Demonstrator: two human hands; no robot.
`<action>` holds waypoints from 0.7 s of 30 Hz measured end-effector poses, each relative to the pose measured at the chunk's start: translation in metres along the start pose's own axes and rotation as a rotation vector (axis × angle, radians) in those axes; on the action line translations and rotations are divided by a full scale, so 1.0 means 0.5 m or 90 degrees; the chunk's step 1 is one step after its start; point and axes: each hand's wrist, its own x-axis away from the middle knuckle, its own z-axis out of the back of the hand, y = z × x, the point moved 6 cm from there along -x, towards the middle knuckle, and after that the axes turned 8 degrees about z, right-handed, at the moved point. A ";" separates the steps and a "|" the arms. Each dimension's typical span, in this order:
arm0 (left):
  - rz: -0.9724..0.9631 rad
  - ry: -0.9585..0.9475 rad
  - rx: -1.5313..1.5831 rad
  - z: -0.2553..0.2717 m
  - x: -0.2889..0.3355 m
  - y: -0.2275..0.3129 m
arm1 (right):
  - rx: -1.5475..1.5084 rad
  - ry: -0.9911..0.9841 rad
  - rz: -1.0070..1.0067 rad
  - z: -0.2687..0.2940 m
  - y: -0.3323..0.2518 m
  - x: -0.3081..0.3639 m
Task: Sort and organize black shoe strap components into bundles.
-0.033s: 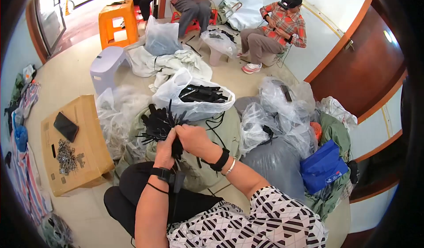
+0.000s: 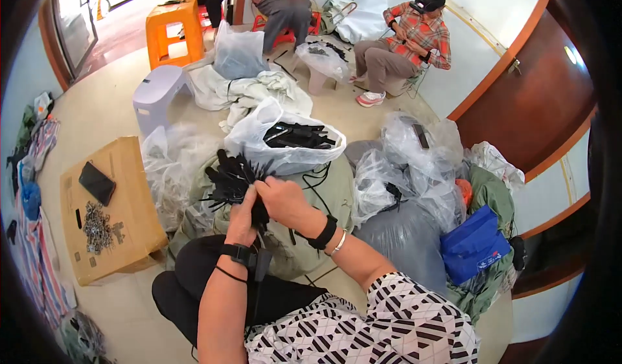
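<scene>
A thick bunch of narrow black straps [image 2: 228,177] fans out above my left hand [image 2: 241,225], whose fingers are wrapped round its lower part. Close against it, my right hand [image 2: 285,201] is pinched at the bunch's right side; the fingertips meet there, and the strap between them is mostly hidden. Just beyond both hands, a white plastic bag [image 2: 251,149] stands with its mouth spread, and black strap pieces [image 2: 297,136] lie inside. Under the hands is a large pale green sack [image 2: 330,202], with thin black cords [image 2: 316,181] on it.
On the left, a cardboard box [image 2: 139,212] bears a phone [image 2: 97,184] and a heap of small metal parts [image 2: 97,228]. Plastic bags [image 2: 405,170] and a blue bag [image 2: 474,244] crowd the right. A lilac stool [image 2: 155,95] and several seated people are farther off.
The strands at the top of the bunch have shifted slightly and some are blurred. Both hands keep nearly the same place and grip.
</scene>
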 end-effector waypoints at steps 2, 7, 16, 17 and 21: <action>0.004 -0.072 0.148 -0.033 0.021 0.023 | 0.067 0.010 0.060 0.018 -0.027 -0.019; -0.044 -0.087 0.183 -0.017 0.010 0.023 | 0.144 -0.038 0.087 0.020 -0.061 -0.032; -0.099 0.034 0.187 0.006 0.011 0.019 | 0.041 -0.005 0.059 0.005 -0.088 -0.003; -0.113 0.046 0.191 0.010 0.008 0.018 | 0.002 0.046 0.055 0.013 -0.087 0.001; -0.128 0.111 0.242 0.061 -0.001 0.018 | -0.289 0.146 -0.011 0.015 -0.063 0.038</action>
